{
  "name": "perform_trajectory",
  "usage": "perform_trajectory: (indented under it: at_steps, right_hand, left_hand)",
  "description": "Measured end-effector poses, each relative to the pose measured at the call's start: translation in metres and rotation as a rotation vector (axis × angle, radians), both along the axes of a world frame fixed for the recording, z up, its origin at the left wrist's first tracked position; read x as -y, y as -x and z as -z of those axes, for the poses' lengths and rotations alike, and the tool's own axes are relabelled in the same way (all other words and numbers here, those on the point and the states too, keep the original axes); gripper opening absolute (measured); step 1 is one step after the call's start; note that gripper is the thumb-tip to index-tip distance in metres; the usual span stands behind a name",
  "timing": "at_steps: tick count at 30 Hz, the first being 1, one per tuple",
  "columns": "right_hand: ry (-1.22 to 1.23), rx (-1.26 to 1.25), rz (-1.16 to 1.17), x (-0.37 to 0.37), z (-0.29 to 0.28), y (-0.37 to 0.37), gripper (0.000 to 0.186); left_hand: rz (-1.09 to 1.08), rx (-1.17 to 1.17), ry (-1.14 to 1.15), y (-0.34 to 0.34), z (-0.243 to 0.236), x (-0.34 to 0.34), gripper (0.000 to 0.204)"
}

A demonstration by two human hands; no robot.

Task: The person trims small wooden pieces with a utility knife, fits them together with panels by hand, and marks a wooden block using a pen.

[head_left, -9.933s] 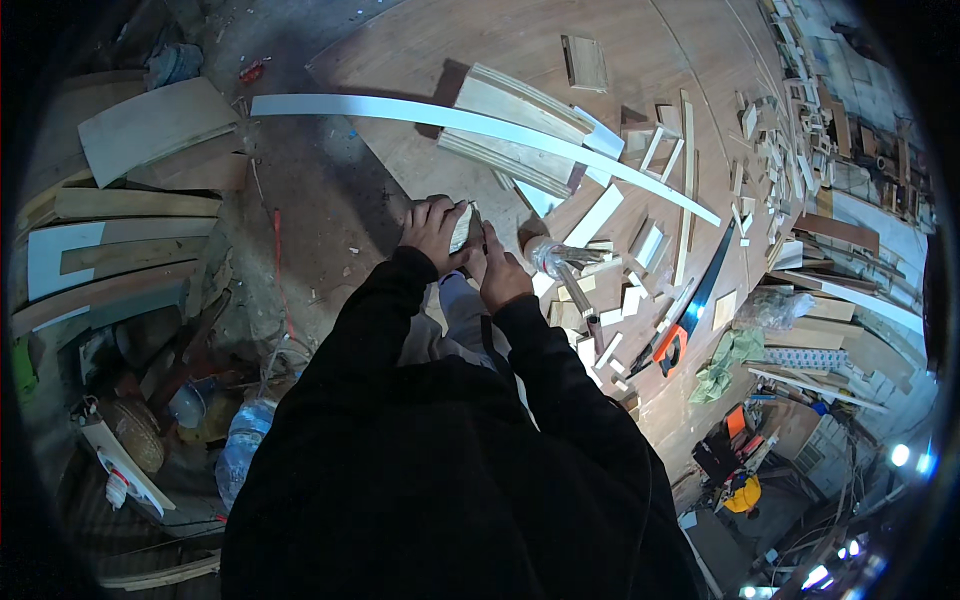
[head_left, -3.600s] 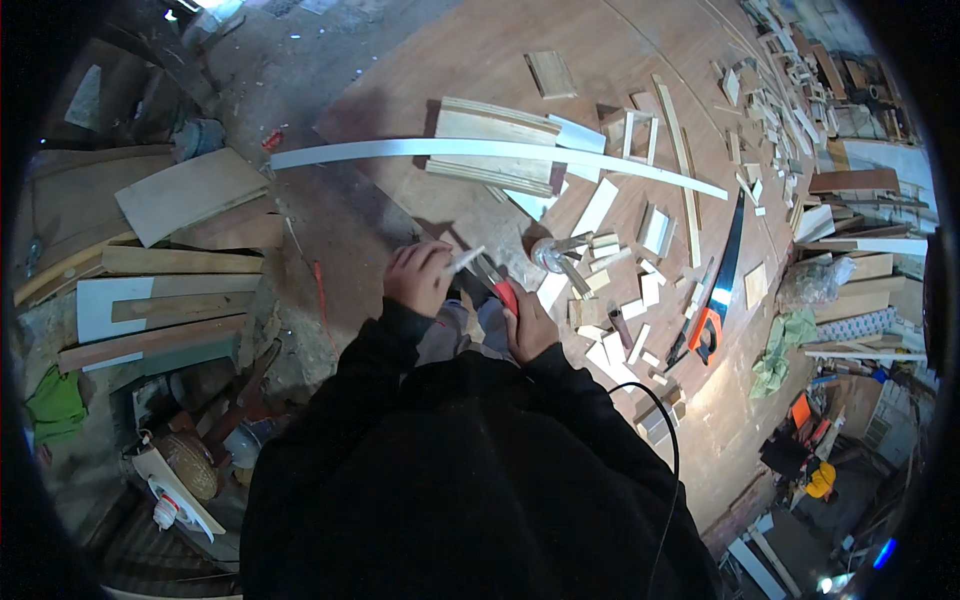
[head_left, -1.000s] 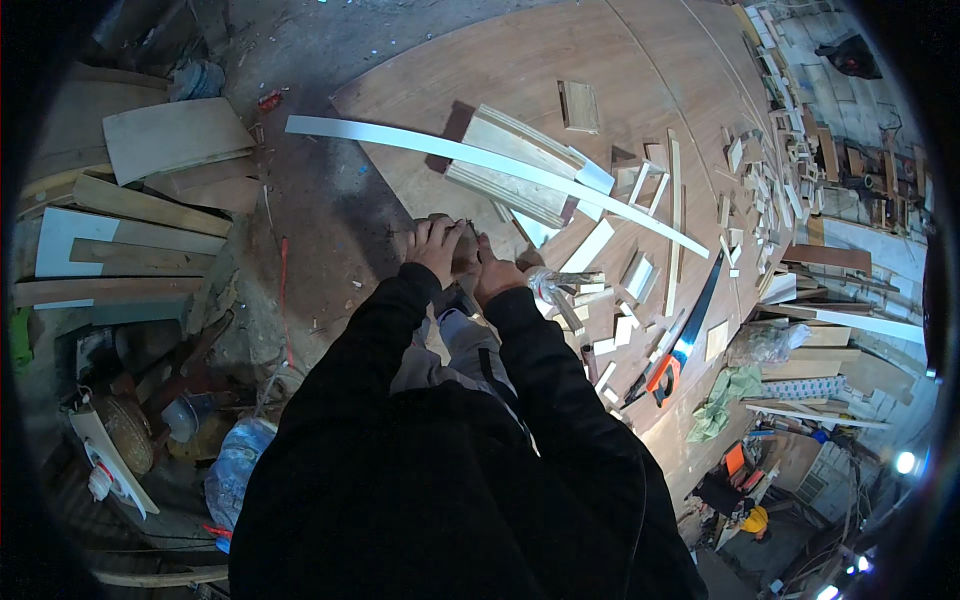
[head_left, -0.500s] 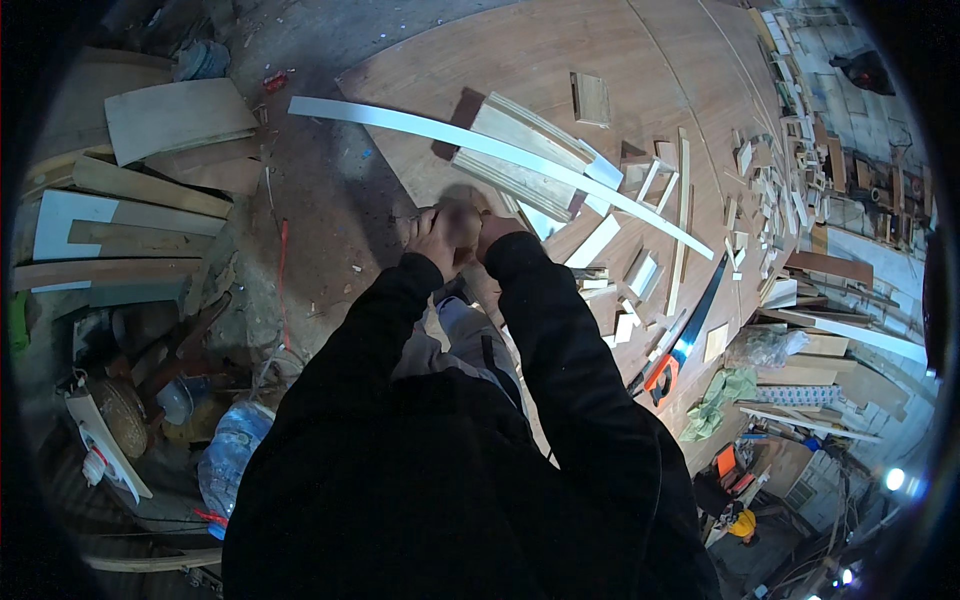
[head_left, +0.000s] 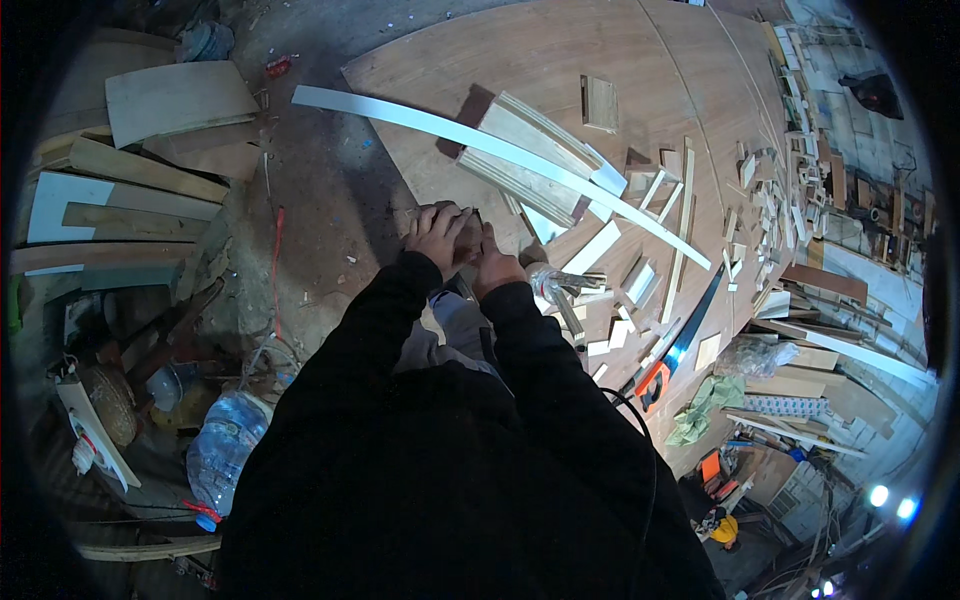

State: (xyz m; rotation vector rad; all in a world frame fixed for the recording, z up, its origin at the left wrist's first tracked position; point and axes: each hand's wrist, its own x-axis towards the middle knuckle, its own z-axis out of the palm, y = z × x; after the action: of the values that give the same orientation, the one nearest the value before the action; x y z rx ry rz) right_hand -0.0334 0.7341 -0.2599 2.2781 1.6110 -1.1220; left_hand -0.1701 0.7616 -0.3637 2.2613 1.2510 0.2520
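Low at the table's left corner, my two hands meet close together in front of my legs. My left hand (head_left: 437, 236) is bent over a small brown piece (head_left: 467, 243), its fingers curled on the far side. Against the same piece presses my right hand (head_left: 496, 266), fingers held together; what kind of piece it is, I cannot make out. Just right of my right wrist lies a clear plastic object with dark metal parts (head_left: 549, 288), partly covered by my sleeve. Farther up, a long white strip (head_left: 430, 122) lies across grooved wooden boards (head_left: 535, 135).
The large brown wooden table (head_left: 560, 50) carries many offcuts and a handsaw (head_left: 655, 383) with an orange handle. A black cable (head_left: 648, 450) runs over my right sleeve. On the left floor are stacked boards (head_left: 180, 105) and a big clear water bottle (head_left: 225, 455).
My right hand and forearm have drawn lower, uncovering the clear plastic object beside the wrist. My left hand stays almost in place. The cable has come into sight by my right arm.
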Motion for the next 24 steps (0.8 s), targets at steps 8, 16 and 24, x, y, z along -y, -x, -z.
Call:
perform_trajectory:
  at_steps: [8, 16, 24]
  right_hand:
    - [0.045, 0.082, -0.510, -0.068, -0.038, -0.009, 0.075]
    - [0.020, 0.003, -0.241, -0.033, 0.014, -0.016, 0.086]
    - [0.115, -0.011, -0.058, -0.024, -0.001, -0.018, 0.064]
  left_hand:
    - [-0.049, 0.071, -0.110, -0.002, 0.026, 0.002, 0.076]
    - [-0.045, 0.040, -0.257, -0.004, 0.026, 0.005, 0.077]
    - [-0.097, 0.052, -0.231, -0.006, 0.012, 0.010, 0.088]
